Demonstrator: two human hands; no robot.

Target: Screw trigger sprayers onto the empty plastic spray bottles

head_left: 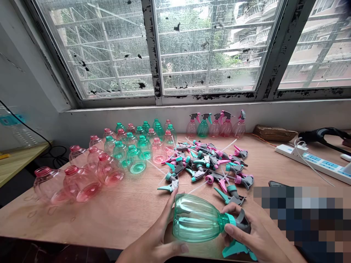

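A clear green spray bottle point(196, 218) lies sideways in the air above the table's front edge, its base to the left. My left hand point(157, 233) is curved around the base end, fingers partly hidden behind it and thumb below. My right hand point(253, 233) pinches the turquoise collar point(230, 219) at the bottle's neck. The grey spray head point(242, 222) sits on that neck, its turquoise trigger point(237, 249) pointing down. Just beyond the bottle lies a pile of loose trigger spray heads point(203, 160), grey with pink or turquoise parts, some with white tubes.
Several open pink bottles point(82, 184) and green bottles point(137, 159) stand at the left of the wooden table point(109, 223). Spray bottles with heads fitted point(226, 126) line the wall. To the right are a white power strip point(315, 162), a brown package point(274, 133) and a blurred-out area.
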